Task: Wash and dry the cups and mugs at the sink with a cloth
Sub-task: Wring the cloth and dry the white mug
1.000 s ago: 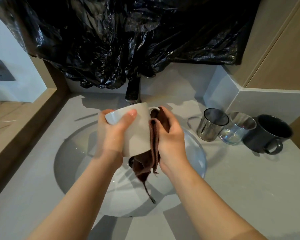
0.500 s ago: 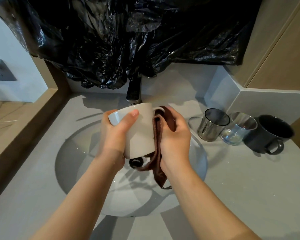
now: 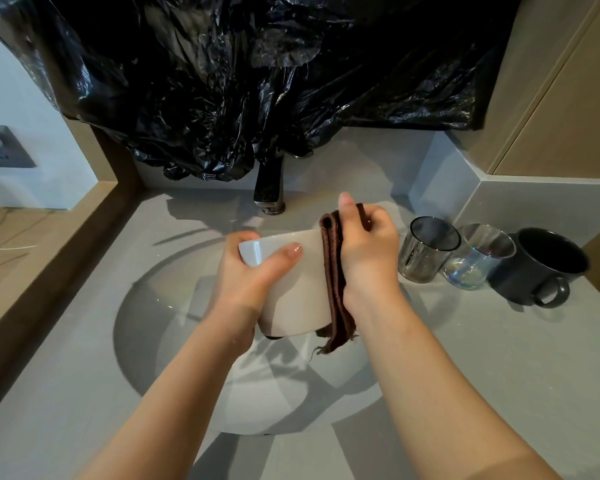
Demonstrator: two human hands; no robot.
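Note:
Over the round sink basin (image 3: 146, 327) my left hand (image 3: 246, 285) grips a white mug (image 3: 298, 292) by its left side, thumb across the front near the rim. My right hand (image 3: 364, 254) holds a folded brown cloth (image 3: 335, 292) pressed against the mug's right side, fingers curled round the cloth's top. The cloth's frayed end hangs just below the mug's base. The mug's handle is hidden behind the cloth and hand.
A dark faucet (image 3: 269, 192) stands behind the basin under black plastic sheeting (image 3: 257, 81). On the grey counter to the right stand a smoky glass (image 3: 426, 249), a clear glass (image 3: 478, 258) and a dark grey mug (image 3: 544, 268). A wooden ledge (image 3: 49, 244) borders the left.
My right hand has slid the cloth up the mug's right side, and the cloth's hanging tail is now shorter. The mug has tipped a little to the left in my left hand.

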